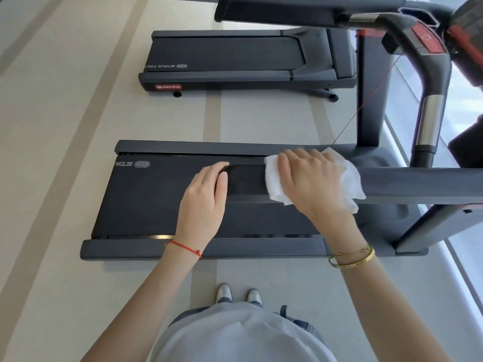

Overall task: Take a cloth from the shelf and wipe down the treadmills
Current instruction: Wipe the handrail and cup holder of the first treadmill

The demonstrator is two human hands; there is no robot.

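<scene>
On the near handrail of the closest treadmill, a white cloth is draped over the bar and is held there by the right hand. The fingers of that hand are curled over the cloth and over the far side of the rail, so the cloth is pressed against the bar; crumpled folds of it are seen beyond the knuckles and below the palm. The left hand is placed just beside it on the free end of the same rail, with the fingers wrapped over the end cap. A short bare length of dark rail is left between the two hands. A red string bracelet is worn on the left wrist and gold bangles on the right wrist.

Below the rail, the black running belt and the grey side rails of the closest treadmill are visible. Its console, with a red panel, is seen at the upper right, and a thin red cord is run down from it toward the deck. A second treadmill is set parallel, well apart, on the pale striped floor. A pair of light shoes is seen on the floor just beside the near side rail.
</scene>
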